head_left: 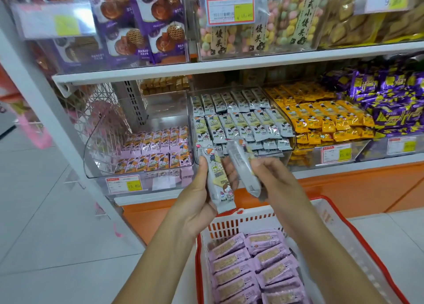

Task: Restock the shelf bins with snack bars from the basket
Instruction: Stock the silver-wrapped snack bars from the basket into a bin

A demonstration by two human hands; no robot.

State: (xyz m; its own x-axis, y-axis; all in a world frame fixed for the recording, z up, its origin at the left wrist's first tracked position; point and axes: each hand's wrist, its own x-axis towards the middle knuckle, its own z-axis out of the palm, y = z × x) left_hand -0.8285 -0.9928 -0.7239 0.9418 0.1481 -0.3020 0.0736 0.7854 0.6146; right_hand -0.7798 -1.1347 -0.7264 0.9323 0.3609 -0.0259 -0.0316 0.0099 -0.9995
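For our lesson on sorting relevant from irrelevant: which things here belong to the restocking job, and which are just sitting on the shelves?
Part of the job: left hand with a grey bar; right hand with a second grey bar; basket; pink bars in it; pink-bar bin; stacked grey bars.

Just there: waffle packs; pastel puffs; yellow bars; purple packets.

shop aisle, price tags (230,8), stocked snack bins (241,120)
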